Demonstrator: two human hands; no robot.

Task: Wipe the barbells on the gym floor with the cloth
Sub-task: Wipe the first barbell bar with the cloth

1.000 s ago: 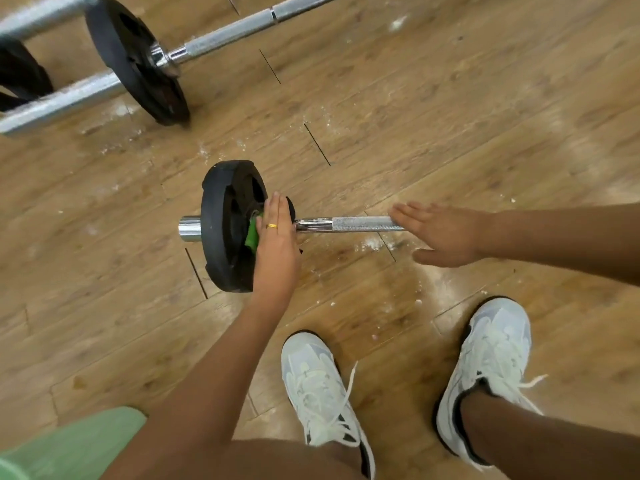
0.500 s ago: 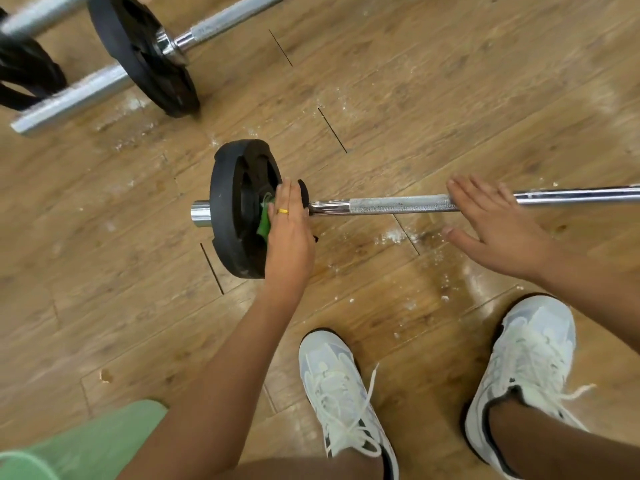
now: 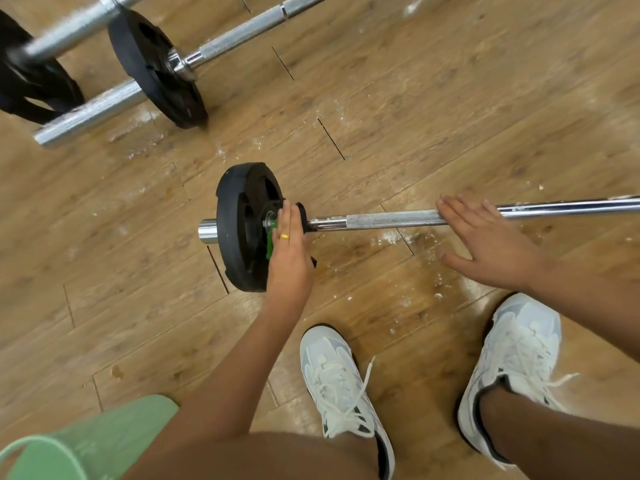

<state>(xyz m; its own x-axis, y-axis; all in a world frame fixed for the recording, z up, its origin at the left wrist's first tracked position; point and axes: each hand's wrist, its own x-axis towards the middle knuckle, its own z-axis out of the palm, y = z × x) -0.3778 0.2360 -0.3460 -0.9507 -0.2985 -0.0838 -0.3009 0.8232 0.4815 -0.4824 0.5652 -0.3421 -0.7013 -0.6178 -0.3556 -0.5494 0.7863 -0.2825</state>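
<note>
Right hand [image 3: 491, 240] has shifted along the chrome knurled barbell shaft [image 3: 391, 219], further from the black round weight plate [image 3: 239, 226]; more knurling is exposed between them. The forearm, previously lying over the shaft, now enters from below, uncovering the smooth length to the right edge. Straight fingers [image 3: 453, 211] now cross the shaft.
</note>
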